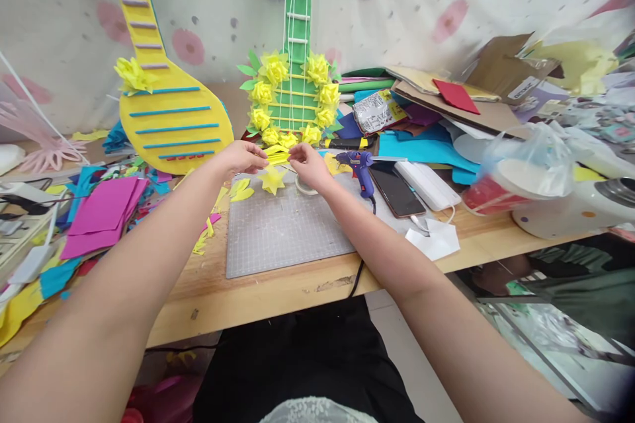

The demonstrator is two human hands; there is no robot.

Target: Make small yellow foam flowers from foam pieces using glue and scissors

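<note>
Both of my hands reach to the back of the grey cutting mat point(288, 238). Between them is a piece of yellow paper point(278, 156) that looks folded or layered. My left hand point(244, 158) pinches its left end, fingers closed. At the other end, the bent fingers of my right hand point(308, 165) close on the paper. Just below lies a yellow star-shaped paper piece point(272, 180), and left of it are yellow paper petals point(241, 190). A roll of tape point(305, 188) is partly covered by my right hand. Directly behind stands a green paper instrument point(297, 102) ringed with yellow paper flowers.
A yellow paper instrument point(173, 112) leans at the back left. Magenta paper sheets point(105, 211) and scraps crowd the left side. To the right are a purple glue gun point(363, 168), a phone point(395, 188), a white power bank point(427, 185) and a bagged cup point(501, 185).
</note>
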